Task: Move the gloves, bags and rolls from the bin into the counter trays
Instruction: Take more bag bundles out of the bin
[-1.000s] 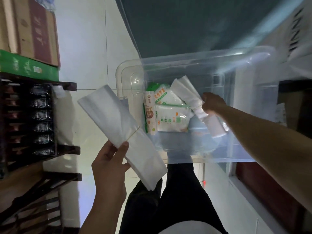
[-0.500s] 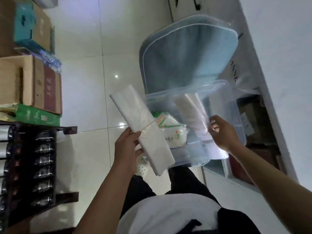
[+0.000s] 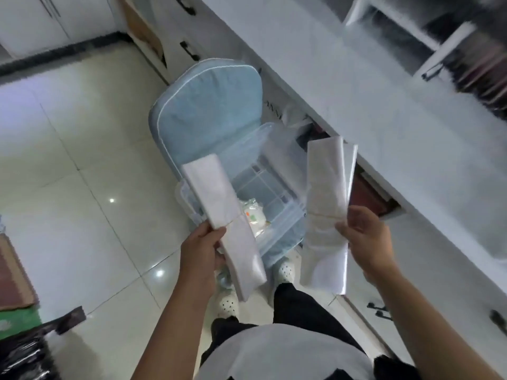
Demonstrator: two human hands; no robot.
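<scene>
- While you stood over the clear bin [image 3: 277, 187], your left hand [image 3: 201, 249] gripped one white bag bundle [image 3: 223, 223].
- Your right hand [image 3: 366, 237] pinched another bundle [image 3: 327, 212] — beside the tabletop [image 3: 384, 105].

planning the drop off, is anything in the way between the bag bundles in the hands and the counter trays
Nothing visible blocks them. The left hand grips one white bag bundle above the clear bin; the right hand grips another bundle beside the white counter. The counter stretch toward the blurred trays looks bare.
</scene>
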